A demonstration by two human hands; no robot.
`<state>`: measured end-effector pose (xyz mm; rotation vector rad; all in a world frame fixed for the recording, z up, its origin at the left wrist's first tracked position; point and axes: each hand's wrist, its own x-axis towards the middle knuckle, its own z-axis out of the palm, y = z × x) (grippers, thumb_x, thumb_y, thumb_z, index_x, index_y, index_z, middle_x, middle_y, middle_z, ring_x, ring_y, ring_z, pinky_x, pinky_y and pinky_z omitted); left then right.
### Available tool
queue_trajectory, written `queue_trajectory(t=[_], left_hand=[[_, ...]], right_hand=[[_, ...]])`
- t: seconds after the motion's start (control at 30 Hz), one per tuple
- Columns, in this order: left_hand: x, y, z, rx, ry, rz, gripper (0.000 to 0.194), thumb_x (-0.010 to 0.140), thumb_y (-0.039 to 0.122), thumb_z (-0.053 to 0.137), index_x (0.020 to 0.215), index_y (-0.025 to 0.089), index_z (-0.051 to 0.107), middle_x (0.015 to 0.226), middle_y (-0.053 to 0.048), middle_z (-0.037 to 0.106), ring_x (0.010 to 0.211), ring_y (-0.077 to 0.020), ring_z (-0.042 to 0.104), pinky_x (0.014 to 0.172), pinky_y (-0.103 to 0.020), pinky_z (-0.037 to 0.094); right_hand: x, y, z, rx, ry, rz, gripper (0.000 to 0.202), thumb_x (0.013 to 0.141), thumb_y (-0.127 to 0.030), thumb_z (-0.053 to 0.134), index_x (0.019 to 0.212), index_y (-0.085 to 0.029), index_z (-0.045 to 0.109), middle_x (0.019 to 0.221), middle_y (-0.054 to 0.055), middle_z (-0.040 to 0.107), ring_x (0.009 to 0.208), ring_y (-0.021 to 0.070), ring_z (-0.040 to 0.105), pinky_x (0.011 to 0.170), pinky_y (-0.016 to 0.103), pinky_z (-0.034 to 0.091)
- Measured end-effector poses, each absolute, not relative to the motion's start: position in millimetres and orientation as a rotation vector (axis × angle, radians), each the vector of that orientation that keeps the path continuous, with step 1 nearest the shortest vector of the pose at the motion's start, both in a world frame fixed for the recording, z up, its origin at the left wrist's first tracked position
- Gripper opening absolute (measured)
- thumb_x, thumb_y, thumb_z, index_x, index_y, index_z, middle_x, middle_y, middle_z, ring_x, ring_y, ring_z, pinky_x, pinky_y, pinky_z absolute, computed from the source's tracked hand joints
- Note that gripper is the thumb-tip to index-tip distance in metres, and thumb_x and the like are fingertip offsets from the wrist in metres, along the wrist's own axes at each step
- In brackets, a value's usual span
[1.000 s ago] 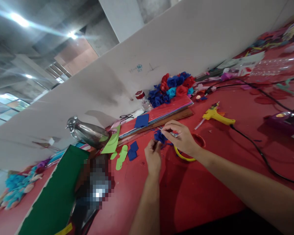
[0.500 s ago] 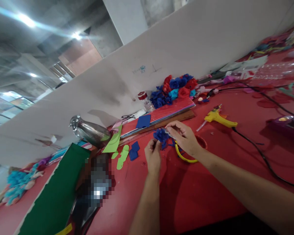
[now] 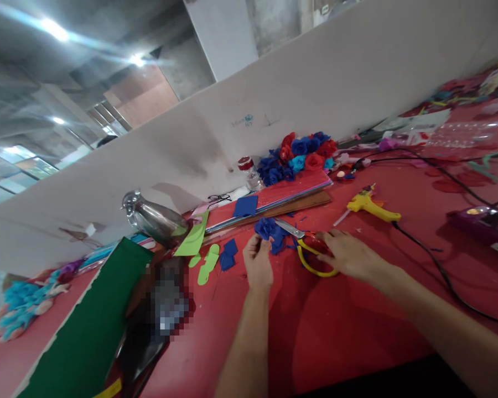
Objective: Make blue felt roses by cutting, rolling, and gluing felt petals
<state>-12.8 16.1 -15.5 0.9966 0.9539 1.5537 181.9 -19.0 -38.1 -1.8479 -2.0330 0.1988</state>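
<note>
A blue fabric-like flower (image 3: 265, 228) is pinched in the fingertips of my left hand (image 3: 258, 258), held just above the red table. Scissors (image 3: 291, 229) with yellow and red handles lie beside the flower, blades towards it. My right hand (image 3: 345, 253) is over the handle end of the scissors, fingers stretched and apart; its fingertips partly cover the red handle, and I cannot tell whether they touch it. Blue scraps (image 3: 279, 243) lie behind the flower and beside the blades.
A yellow glue gun (image 3: 371, 206) with a black cord lies to the right. Blue pieces (image 3: 228, 255) and lime-green pieces (image 3: 209, 264) lie on the left. Behind are stacked sheets (image 3: 290, 190), a heap of red and blue flowers (image 3: 301, 155), a jar (image 3: 251, 174) and a metal jug (image 3: 155, 221).
My right hand has left the flower and moved right, to the scissors' handles, and its fingers have spread. My left hand still holds the flower. The scissors' blades now show more fully.
</note>
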Motion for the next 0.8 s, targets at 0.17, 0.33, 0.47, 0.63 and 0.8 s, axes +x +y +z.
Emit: queue_trajectory(t=[0.17,0.33,0.47,0.63,0.8], left_hand=[[-12.8,16.9,-15.0,0.957,0.910,1.565,0.025,0.058,0.035,0.081,0.065,0.016,0.066,0.060,0.002,0.060,0.056,-0.0068,0.048,0.059,-0.021,0.037],[-15.5,18.7,-11.5,0.851,0.868,1.588,0.027,0.051,0.032,0.085,0.064,0.016,0.067,0.058,0.003,0.059,0.055,-0.0060,0.048,0.058,-0.021,0.036],[-16.7,20.5,-11.3,0.792,0.843,1.590,0.027,0.051,0.031,0.085,0.063,0.016,0.066,0.059,0.003,0.060,0.054,-0.0056,0.048,0.057,-0.020,0.036],[-18.5,21.1,-11.2,0.799,0.893,1.567,0.025,0.054,0.029,0.083,0.063,0.015,0.065,0.056,0.004,0.057,0.053,-0.0053,0.047,0.057,-0.019,0.036],[-21.6,21.0,-6.4,0.807,0.898,1.556,0.026,0.053,0.029,0.084,0.065,0.016,0.065,0.058,0.005,0.056,0.052,-0.0047,0.044,0.055,-0.019,0.035]], right_hand=[[178.3,-25.2,-34.7,-1.905,-2.066,0.320,0.036,0.077,-0.019,0.058,0.112,-0.010,0.060,0.098,0.019,0.067,0.085,0.0296,0.067,0.071,0.036,0.048],[179.1,-20.3,-19.0,-1.892,-1.906,0.663,0.035,0.067,-0.017,0.062,0.102,-0.012,0.061,0.085,0.012,0.069,0.076,0.0249,0.067,0.063,0.030,0.046],[188.4,-27.8,-31.9,-1.639,-1.588,1.019,0.047,0.068,-0.028,0.065,0.113,-0.017,0.058,0.079,0.006,0.069,0.071,0.0233,0.066,0.061,0.032,0.050],[190.6,-44.6,-26.2,-1.273,-1.479,1.058,0.081,0.061,-0.052,0.076,0.131,-0.024,0.046,0.121,0.011,0.063,0.107,0.0295,0.061,0.083,0.039,0.054],[180.5,-27.6,6.6,-1.304,-1.679,0.786,0.064,0.068,-0.058,0.068,0.117,-0.021,0.048,0.113,0.012,0.061,0.104,0.0294,0.060,0.088,0.045,0.051]])
